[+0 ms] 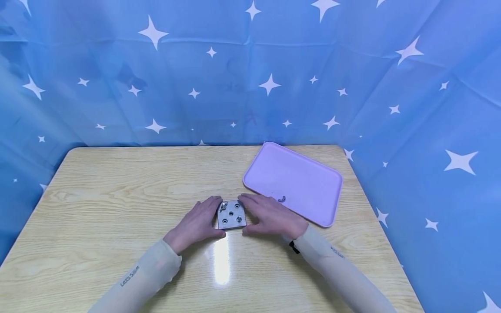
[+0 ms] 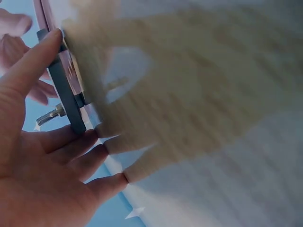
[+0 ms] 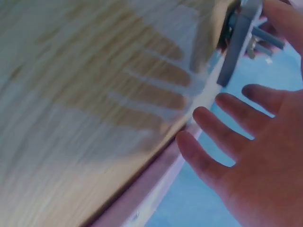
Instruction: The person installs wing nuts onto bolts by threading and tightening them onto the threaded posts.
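A square metal plate with several holes lies between both hands near the middle of the table. Two threaded bolts stick up from it, one at the far left corner with a nut-like fitting, the other bolt at the near right. My left hand holds the plate's left side, thumb at the near corner and fingers at the far one. In the left wrist view the plate sits slightly above the tabletop on short dark feet. Beside the right edge, my right hand has spread fingers, apart from the plate.
A pink-purple tray lies at the far right of the wood-grain table. On its near edge area rests a small curved metal piece, close to my right wrist. A blue star-patterned curtain hangs behind and to the sides.
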The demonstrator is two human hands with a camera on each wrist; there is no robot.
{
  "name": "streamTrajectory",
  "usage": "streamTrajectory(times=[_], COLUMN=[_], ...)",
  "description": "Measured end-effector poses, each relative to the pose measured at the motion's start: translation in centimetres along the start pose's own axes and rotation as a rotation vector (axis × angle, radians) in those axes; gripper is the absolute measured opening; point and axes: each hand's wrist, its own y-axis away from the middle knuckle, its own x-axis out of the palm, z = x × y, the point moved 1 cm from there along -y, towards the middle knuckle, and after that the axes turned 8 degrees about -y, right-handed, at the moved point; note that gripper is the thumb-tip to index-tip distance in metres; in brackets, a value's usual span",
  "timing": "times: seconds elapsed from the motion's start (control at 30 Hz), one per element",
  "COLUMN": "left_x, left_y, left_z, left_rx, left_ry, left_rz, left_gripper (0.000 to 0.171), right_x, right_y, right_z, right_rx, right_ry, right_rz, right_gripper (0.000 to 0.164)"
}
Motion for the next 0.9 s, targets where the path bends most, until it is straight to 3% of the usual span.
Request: streamTrajectory(times=[0.17, 0.4, 0.57, 0.9], left_x=[0.1, 0.3, 0.2, -0.1], left_y=[-0.1, -0.2, -0.3, -0.4], left_z=[-0.1, -0.3, -0.4, -0.6], left_rx=[-0.015, -0.018, -0.024, -0.030], left_ry=[0.017, 0.030, 0.038, 0.026], left_rz=[-0.009, -0.024, -0.020, 0.001], left_gripper=[0.101, 0.097, 0.096, 0.095], right_x=[-1.6, -3.3, -3.6, -3.0], right_y=[1.2, 2.8, 3.5, 4.3], right_z=[-1.0, -3.4, -4.9, -6.1], right_rx=[0.024, 0.094, 0.119, 0.089], right_ry=[-0.020, 0.042, 0.101, 0.148], right_rz=[-0.122, -0.266, -0.275, -0.229], right_gripper=[0.074, 0.043, 0.036, 0.027])
